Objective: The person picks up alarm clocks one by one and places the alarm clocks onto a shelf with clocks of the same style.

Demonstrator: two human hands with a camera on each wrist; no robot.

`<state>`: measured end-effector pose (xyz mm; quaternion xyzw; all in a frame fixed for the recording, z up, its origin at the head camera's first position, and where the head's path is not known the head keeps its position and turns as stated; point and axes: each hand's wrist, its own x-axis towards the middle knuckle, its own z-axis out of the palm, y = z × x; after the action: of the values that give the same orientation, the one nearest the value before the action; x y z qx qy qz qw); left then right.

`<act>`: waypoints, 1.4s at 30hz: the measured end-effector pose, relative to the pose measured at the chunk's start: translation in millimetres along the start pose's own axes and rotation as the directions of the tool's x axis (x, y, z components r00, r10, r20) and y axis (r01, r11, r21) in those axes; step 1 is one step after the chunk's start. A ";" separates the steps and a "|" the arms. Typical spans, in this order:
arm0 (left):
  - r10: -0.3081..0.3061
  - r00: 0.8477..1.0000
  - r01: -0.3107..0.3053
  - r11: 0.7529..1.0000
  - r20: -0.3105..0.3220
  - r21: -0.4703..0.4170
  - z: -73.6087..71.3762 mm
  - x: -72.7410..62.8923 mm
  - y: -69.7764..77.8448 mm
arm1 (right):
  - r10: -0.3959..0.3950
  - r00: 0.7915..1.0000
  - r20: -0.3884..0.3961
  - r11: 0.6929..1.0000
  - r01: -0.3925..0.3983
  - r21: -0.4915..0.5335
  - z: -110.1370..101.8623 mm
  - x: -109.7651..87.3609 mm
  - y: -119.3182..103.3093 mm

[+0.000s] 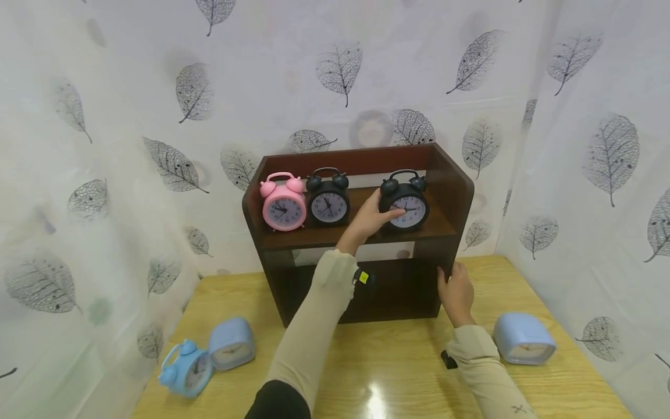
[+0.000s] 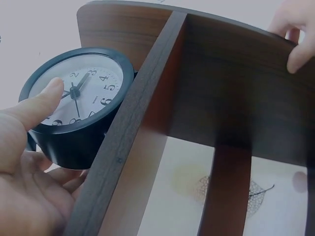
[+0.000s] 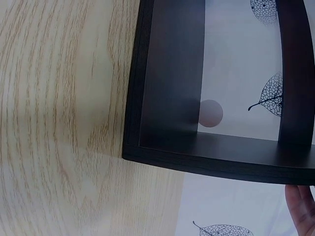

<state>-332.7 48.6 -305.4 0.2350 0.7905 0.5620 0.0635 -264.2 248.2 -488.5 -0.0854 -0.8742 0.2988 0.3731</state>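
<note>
My left hand [image 1: 366,218] grips a black twin-bell alarm clock [image 1: 417,210] at the right end of the upper shelf [image 1: 445,224]. In the left wrist view the thumb lies over the clock's white face and the other fingers curl behind its case. My right hand [image 1: 458,294] holds the right side panel of the dark brown shelf unit [image 1: 454,244] from outside, fingers at its edge. In the right wrist view only some fingers [image 3: 299,206] show, against that panel. A pink alarm clock [image 1: 284,210] and another black alarm clock [image 1: 328,205] stand to the left on the same shelf.
On the wooden table [image 1: 387,372], a light blue twin-bell clock [image 1: 185,369] leans beside a rounded blue clock [image 1: 232,343] at left. A second rounded blue clock [image 1: 523,337] sits right of my right forearm. Leaf-patterned sheeting [image 1: 335,35] hangs behind and at both sides.
</note>
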 end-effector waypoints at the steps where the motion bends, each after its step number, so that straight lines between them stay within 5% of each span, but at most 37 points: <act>1: 0.003 1.000 -0.003 1.000 -0.010 0.008 0.4 -0.3 -0.6 | -0.001 1.000 -0.002 1.000 0.001 0.001 0.4 0.2 0.2; 16: -0.014 0.980 0.026 0.998 -0.198 0.060 16.4 -13.3 1.4 | -0.004 1.000 -0.005 1.000 0.004 0.005 0.5 1.5 2.9; 27: 0.004 0.975 0.015 0.996 -0.224 0.084 23.9 11.2 -1.3 | 0.007 1.000 -0.002 1.000 -0.007 0.006 0.2 1.6 0.6; 42: -0.011 0.979 0.022 0.999 -0.202 0.048 27.8 25.8 -0.9 | 0.007 1.000 0.001 1.000 -0.007 0.006 -1.8 1.7 -1.8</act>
<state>-345.6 83.7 -312.0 0.1718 0.8085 0.5626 -0.0180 -264.0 248.2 -485.5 -0.0873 -0.8730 0.3030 0.3720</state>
